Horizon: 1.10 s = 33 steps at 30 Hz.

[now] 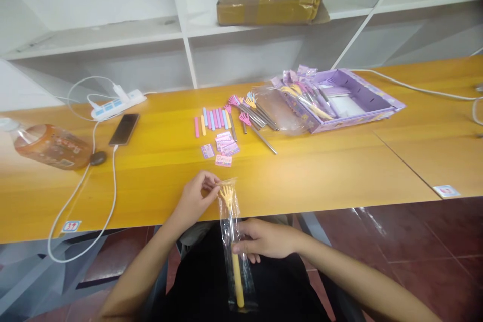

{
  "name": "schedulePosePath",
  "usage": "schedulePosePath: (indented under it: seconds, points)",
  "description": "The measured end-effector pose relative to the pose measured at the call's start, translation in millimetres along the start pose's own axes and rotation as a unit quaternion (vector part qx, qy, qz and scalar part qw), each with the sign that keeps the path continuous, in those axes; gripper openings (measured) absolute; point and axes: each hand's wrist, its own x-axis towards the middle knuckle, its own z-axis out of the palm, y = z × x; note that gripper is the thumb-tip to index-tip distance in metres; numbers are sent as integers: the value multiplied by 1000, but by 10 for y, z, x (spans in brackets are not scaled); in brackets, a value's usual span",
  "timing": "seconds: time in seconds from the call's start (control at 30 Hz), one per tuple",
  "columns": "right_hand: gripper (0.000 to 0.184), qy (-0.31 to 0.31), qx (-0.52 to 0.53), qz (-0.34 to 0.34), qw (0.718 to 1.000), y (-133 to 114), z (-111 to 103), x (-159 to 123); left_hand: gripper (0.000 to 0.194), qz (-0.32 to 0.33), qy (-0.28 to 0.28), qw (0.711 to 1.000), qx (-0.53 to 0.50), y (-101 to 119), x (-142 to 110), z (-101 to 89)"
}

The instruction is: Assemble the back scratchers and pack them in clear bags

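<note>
A yellow back scratcher [236,276] with a hand-shaped head and a metal shaft lies inside a clear plastic bag [247,282], over my lap at the table's front edge. With thumb and fingers, my left hand [198,193] pinches the bag's upper edge beside the scratcher's head. My right hand [264,239] grips the scratcher through the bag, around the middle where shaft meets handle. Beyond them on the table lie small printed cards [226,145], a row of coloured handles [215,118] and several metal shafts with hand-shaped heads [252,110].
A purple box [358,118] holding bagged scratchers stands at the back right. On the left are a drink bottle [53,146], a phone [124,129], a power strip [119,104] and looping white cables. A cardboard box [271,2] rests on the shelf above.
</note>
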Motion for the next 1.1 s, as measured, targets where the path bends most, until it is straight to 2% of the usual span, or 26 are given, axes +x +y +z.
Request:
schedulePosePath:
  seconds: [0.1,0.17,0.2,0.23,0.27,0.3,0.33,0.37,0.4,0.47,0.53,0.67,0.77,0.87,0.9,1.03,1.1]
  points:
    - [48,-29,-139,18,990,-213,-168,-181,12,-16,14,1000,14,-19,-5,-13]
    - [45,-47,-183,6,982,-398,-356,-297,12,-20,20,999,23,-31,-9,-26]
    - [44,-35,-195,-17,980,-483,-461,-329,11,-20,22,999,27,-37,-12,-31]
    - [42,10,-215,-50,975,-551,-566,-335,11,-19,23,999,34,-43,-16,-34]
    - [39,86,-251,-88,960,-596,-664,-312,11,-17,25,999,42,-50,-20,-35]
    - [36,182,-301,-122,928,-616,-750,-261,11,-13,26,998,51,-59,-23,-35]
    - [31,271,-356,-143,883,-609,-820,-188,11,-6,27,998,61,-71,-25,-32]
    - [27,334,-411,-153,834,-580,-871,-102,11,2,29,997,68,-85,-27,-28]
    - [28,366,-458,-156,795,-536,-903,-12,12,11,34,997,71,-101,-27,-23]
    - [40,364,-524,-157,754,-436,-912,133,16,34,52,996,69,-131,-24,-15]
    - [43,343,-550,-160,745,-368,-868,186,23,54,55,994,76,-144,-22,-14]
    - [23,349,-551,-133,746,-372,-721,34,29,47,9,992,113,-97,-25,-26]
    - [10,364,-540,-108,751,-365,-632,-115,21,16,25,994,106,-58,-32,-30]
    - [8,391,-519,-112,752,-260,-605,-155,19,-3,40,994,104,-43,-33,-30]
    - [9,404,-510,-119,750,-213,-612,-143,19,-5,43,994,105,-41,-31,-31]
    - [35,450,-492,-135,733,-62,-679,-44,15,-7,68,993,94,-33,-35,-35]
    - [34,455,-478,-142,738,-39,-713,-14,15,-7,80,994,78,-33,-48,-38]
